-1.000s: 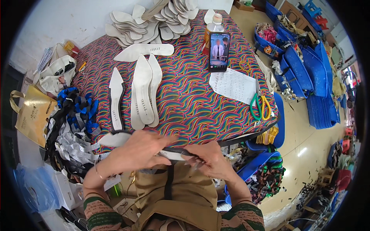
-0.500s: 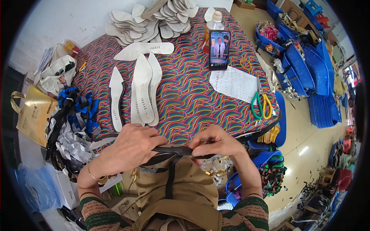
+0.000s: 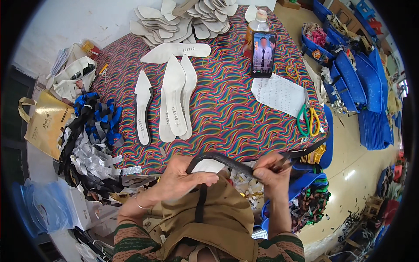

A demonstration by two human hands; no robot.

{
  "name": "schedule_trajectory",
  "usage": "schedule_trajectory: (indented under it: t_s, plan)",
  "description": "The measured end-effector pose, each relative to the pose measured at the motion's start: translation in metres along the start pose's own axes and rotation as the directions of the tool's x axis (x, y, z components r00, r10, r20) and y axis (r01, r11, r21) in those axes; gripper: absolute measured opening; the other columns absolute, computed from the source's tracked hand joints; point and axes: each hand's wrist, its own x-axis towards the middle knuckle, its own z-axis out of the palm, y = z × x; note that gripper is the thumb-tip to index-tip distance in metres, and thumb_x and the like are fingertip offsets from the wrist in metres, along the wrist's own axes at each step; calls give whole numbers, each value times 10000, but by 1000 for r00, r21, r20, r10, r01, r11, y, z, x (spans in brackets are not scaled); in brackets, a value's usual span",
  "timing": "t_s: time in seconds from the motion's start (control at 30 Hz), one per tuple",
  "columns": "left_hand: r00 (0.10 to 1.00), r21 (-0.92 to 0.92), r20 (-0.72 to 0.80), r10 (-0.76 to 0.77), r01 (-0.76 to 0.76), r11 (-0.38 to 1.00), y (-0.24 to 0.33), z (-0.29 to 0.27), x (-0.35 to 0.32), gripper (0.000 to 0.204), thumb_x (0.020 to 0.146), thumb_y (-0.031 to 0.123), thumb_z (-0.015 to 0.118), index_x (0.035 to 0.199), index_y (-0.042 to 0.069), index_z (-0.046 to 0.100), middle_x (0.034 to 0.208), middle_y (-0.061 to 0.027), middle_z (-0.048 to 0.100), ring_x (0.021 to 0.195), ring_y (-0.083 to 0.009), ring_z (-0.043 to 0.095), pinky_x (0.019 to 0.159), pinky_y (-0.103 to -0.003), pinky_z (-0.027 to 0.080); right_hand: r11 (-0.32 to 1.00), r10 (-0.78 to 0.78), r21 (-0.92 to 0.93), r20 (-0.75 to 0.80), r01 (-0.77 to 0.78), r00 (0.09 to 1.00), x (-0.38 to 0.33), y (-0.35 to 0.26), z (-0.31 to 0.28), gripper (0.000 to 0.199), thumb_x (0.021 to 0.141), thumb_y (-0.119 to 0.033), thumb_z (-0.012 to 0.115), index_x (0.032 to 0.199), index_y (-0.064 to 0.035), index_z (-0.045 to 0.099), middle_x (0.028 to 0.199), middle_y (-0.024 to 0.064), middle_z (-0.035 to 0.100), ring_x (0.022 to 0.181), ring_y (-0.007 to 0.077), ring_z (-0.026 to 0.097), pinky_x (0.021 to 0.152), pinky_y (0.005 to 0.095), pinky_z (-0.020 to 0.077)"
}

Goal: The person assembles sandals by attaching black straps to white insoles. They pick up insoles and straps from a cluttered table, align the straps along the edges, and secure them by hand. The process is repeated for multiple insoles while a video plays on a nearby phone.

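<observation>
Over my apron, at the near edge of the table, my left hand (image 3: 185,178) grips a white insole (image 3: 208,166). Black edging strip (image 3: 218,157) curves along the insole's upper rim. My right hand (image 3: 273,171) pinches that strip a little to the right of the insole. Beyond my left hand, a white insole with black along its edge (image 3: 142,111) lies on the patterned cloth. Beside it are several plain white insoles (image 3: 175,100), overlapping, and another insole (image 3: 174,52) lies crosswise above them. My fingers and the strip cover part of the held insole.
A heap of white insoles (image 3: 187,22) fills the far edge. A phone (image 3: 262,54) leans on a bottle (image 3: 260,22), with a paper sheet (image 3: 279,94) and scissors (image 3: 310,120) nearby. Strip bundles (image 3: 89,153) hang at left. Blue bins (image 3: 349,83) stand at right.
My left hand has turned, so the white insole shows beneath the strip. My right hand has moved rightward, drawing the strip into an arc. The whole view has shifted slightly.
</observation>
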Motion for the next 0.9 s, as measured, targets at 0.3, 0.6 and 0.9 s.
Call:
schedule_trajectory:
  t_s: [0.3,0.6,0.9]
  plan:
    - [980,-414,-197,3,-86,906,13,27,15,291,913,113,634,1159,-40,613,1112,-154,687,974,-205,672,848,-333,543,912,195,380,-66,-156,979,-2,34,70,120,810,27,741,907,-17,686,746,25,651,602,41,533,531,202,408]
    - [974,-545,-220,52,-167,822,7,14,20,288,999,164,521,1148,-72,593,910,-200,688,809,-282,705,705,-373,576,998,69,-2,28,-69,997,-16,47,48,79,840,-22,746,909,-4,711,763,6,660,585,22,497,513,189,362]
    - [975,-792,-186,117,-220,569,-4,16,36,297,990,251,562,1149,1,549,873,-92,624,710,-197,606,601,-330,475,948,-102,-274,223,163,969,4,37,44,40,870,11,683,906,30,687,768,29,674,636,43,546,555,224,444]
